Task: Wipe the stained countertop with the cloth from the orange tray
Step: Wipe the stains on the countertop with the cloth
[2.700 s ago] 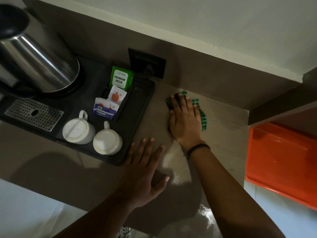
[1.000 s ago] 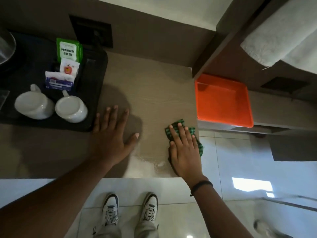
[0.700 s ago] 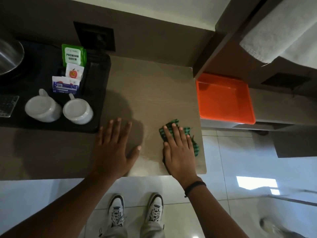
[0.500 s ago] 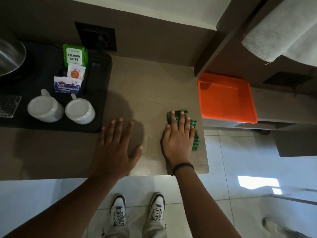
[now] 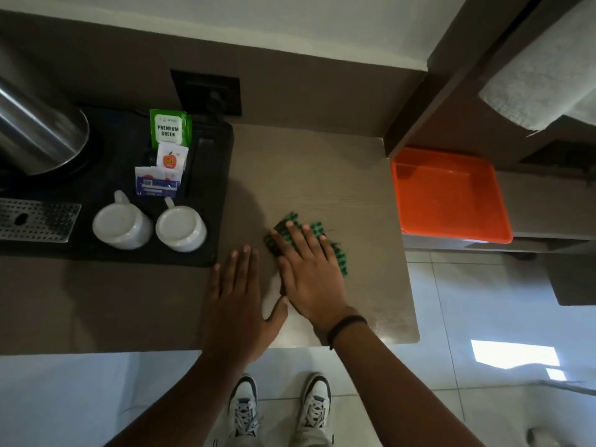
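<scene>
Right hand (image 5: pixel 311 279) flat, fingers (image 5: pixel 295 235) spread, pressing the green checked cloth (image 5: pixel 338 253) onto the beige wood-grain worktop (image 5: pixel 322 185) — left hand (image 5: pixel 237 301) splayed flat just beside it, holding nothing — square orange plastic tray (image 5: pixel 451 195) sits empty to the right.

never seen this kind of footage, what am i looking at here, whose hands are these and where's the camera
There is no machine here. A person wears one camera on the head, looking down, so you see their own arms, and their shoes on the floor below. The right hand presses a green checked cloth flat onto the countertop to wipe it; nothing is gripped, the fingers lie spread on top. The left hand lies flat beside it, empty. To the right, the orange tray holds nothing. To the left, a black tray carries two upturned white cups, tea sachets and a steel kettle.
</scene>
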